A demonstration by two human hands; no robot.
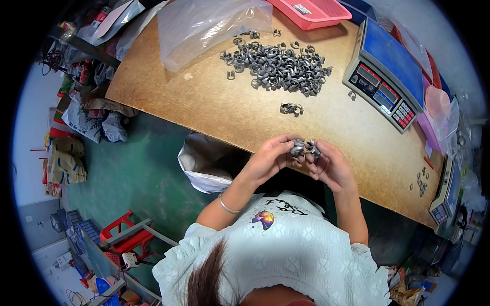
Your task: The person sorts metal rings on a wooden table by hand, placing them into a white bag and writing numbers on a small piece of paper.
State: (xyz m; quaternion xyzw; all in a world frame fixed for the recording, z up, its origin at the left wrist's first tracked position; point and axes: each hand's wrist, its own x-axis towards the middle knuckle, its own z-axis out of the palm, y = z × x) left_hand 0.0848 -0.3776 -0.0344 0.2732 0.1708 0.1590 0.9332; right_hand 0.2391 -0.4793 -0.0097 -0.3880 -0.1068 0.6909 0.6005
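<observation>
Just over the near edge of the table, my left hand (273, 159) pinches grey metal rings (297, 148) between thumb and fingers. Close beside it, my right hand (333, 167) is closed on more of the same rings (312, 149), and the two hands nearly touch. How many rings each hand holds cannot be made out. Beyond the hands lies a small cluster of rings (291, 108). Farther back, a wide heap of dark grey open rings (286, 69) spreads over the brown tabletop (204, 99).
Right of the heap stands a blue-topped weighing scale (390, 66), with a single ring (352, 95) by it. A pink basket (316, 13) and a clear plastic sheet (204, 30) lie at the back. Small rings (422, 183) are scattered far right. Below the table's left edge sits a white sack (201, 176).
</observation>
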